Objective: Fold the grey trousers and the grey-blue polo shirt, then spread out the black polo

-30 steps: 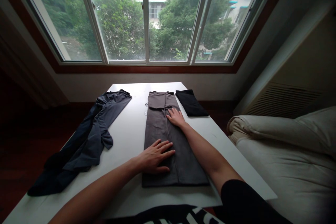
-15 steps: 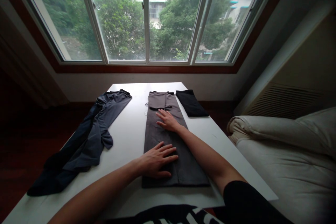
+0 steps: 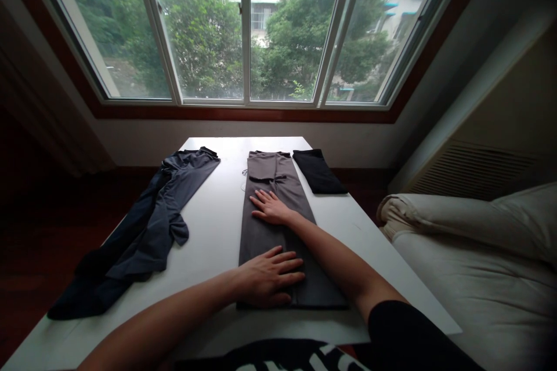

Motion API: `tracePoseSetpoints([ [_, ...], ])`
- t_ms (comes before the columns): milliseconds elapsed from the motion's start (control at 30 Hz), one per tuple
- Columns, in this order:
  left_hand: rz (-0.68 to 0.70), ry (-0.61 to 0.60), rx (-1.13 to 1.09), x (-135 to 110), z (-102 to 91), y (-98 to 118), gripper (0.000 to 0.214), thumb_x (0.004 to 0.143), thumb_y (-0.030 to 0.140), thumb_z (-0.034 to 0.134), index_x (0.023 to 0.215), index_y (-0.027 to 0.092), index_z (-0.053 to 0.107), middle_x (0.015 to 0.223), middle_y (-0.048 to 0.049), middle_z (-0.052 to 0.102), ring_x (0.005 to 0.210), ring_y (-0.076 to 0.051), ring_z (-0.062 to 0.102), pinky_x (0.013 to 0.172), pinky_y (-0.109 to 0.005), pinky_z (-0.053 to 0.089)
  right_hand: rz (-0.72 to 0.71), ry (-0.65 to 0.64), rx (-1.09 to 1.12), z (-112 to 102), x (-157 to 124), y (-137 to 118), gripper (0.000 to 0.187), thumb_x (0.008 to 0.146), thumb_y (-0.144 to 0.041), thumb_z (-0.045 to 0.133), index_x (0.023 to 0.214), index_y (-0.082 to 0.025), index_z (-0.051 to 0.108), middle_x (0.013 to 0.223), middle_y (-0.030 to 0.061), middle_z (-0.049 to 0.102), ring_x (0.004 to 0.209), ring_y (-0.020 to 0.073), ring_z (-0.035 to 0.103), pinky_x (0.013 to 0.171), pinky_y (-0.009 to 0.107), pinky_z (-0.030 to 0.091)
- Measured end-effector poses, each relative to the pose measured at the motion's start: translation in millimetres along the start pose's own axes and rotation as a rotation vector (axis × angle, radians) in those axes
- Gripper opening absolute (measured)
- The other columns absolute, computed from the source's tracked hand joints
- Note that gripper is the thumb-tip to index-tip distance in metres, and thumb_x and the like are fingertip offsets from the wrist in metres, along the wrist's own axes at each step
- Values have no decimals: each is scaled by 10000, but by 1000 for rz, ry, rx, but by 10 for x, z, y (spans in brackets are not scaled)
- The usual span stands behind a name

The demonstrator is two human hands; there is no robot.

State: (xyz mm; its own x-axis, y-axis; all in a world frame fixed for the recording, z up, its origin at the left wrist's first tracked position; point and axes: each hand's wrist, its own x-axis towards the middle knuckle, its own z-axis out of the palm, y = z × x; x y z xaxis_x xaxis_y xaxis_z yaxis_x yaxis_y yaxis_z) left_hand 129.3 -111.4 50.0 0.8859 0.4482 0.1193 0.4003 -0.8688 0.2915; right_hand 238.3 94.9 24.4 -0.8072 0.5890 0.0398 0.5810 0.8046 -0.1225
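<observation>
A grey garment (image 3: 300, 243), folded into a long strip, lies lengthwise on the white table (image 3: 209, 220). At its far end a short flap (image 3: 264, 167) is turned over, and a thin cord shows at its left edge. My left hand (image 3: 272, 275) rests flat on the near part of the cloth, palm down with the fingers stretched to the right. Farther up, just below the flap, lies my right hand (image 3: 270, 207), also palm down with its fingers spread. Neither hand grips anything.
Along the table's left edge sprawl rumpled dark blue and grey clothes (image 3: 152, 232), partly overhanging. A folded black cloth (image 3: 319, 171) lies at the far right edge. A cream sofa (image 3: 474, 255) stands to the right, and a window (image 3: 278, 40) is beyond the table.
Both hands have slid a little toward me over the grey cloth. My left hand has also shifted right, and my right hand slightly left, off the flap's edge.
</observation>
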Motion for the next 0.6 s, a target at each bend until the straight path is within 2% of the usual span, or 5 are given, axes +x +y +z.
tracePoseSetpoints([
  [167,-15,8,-7,-18,-10,9,623,1031,485,475,1593,245,349,1675,-91,289,1556,-316,220,1260,-566,169,188,32,-33,-9,42,311,758,1027,-681,281,1645,-244,234,1709,101,86,1582,292,29,1252,523,-15],
  [267,-19,17,-6,-23,-13,1,617,1028,500,476,1584,254,369,1671,-87,299,1556,-318,219,1258,-565,174,313,30,-8,-13,43,455,768,1026,-687,252,1647,-237,223,1712,101,83,1583,284,28,1251,512,-1],
  [333,-18,20,-10,-24,-13,-12,622,1020,514,489,1578,261,379,1670,-83,303,1554,-320,225,1257,-564,175,321,26,6,-10,40,513,772,1021,-698,250,1646,-244,231,1714,92,85,1584,276,28,1253,494,19],
  [433,-17,33,-16,-23,-9,-28,633,1007,516,513,1575,268,382,1666,-84,314,1550,-322,238,1256,-556,180,334,90,-3,-5,33,564,751,1026,-685,266,1644,-258,236,1717,83,74,1584,268,8,1252,492,23],
  [600,4,66,-13,-17,21,-73,654,992,529,537,1569,259,391,1649,-94,348,1538,-325,270,1252,-553,206,409,119,46,-16,19,643,659,1042,-606,356,1595,-247,372,1693,105,209,1568,279,150,1247,497,112],
])
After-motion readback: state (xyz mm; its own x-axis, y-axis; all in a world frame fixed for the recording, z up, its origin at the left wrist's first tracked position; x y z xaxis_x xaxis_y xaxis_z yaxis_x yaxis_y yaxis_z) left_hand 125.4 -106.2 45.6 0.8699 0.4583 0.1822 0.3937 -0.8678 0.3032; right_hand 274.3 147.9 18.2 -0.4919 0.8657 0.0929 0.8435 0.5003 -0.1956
